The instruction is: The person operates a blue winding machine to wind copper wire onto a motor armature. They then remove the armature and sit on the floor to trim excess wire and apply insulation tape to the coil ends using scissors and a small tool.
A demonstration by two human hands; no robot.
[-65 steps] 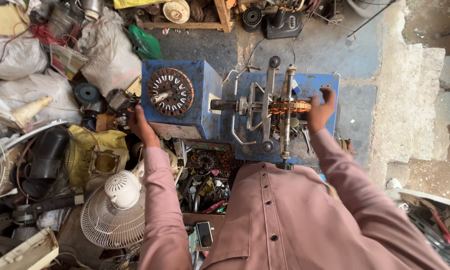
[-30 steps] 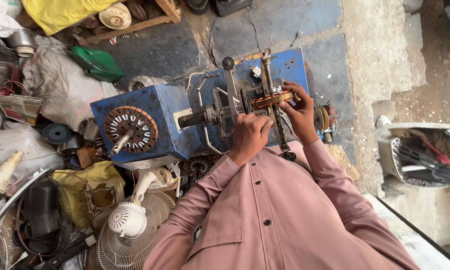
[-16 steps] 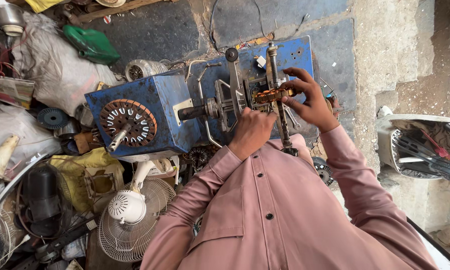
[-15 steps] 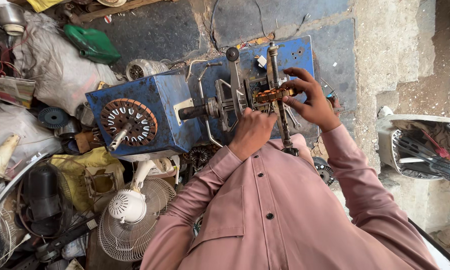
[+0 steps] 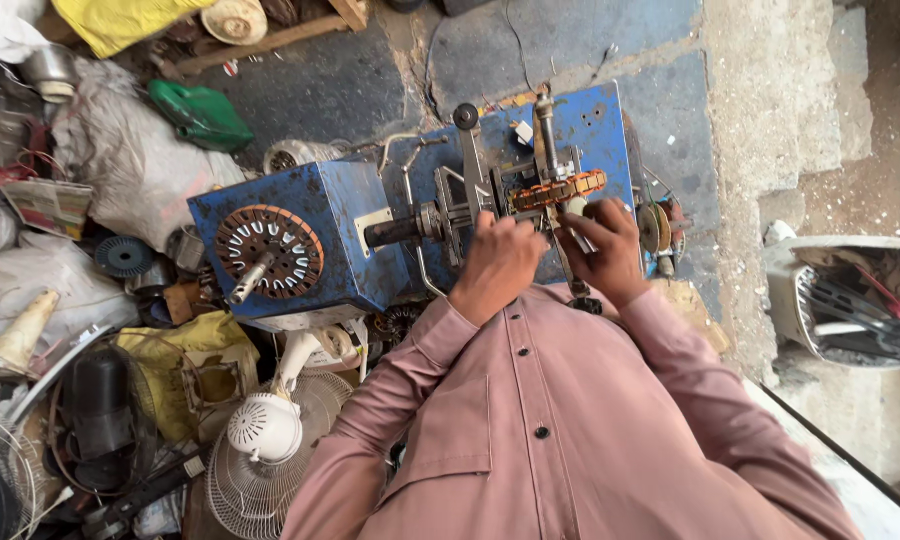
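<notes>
Both hands are in on the copper coil [image 5: 558, 190] clamped in the blue winding machine [image 5: 410, 225].

The coil sits on the shaft right of centre; the left hand [image 5: 497, 262] has its fingers curled just below it, the right hand [image 5: 602, 245] pinches near its end, perhaps on a wire, too fine to tell. Left, a stator ring [image 5: 268, 250] faces out from the blue box. A white fan [image 5: 270, 440] lies on the floor.

a white fan [image 5: 265, 428], green jug [image 5: 202, 115] and yellow cloth [image 5: 120, 20] lie about.
</notes>
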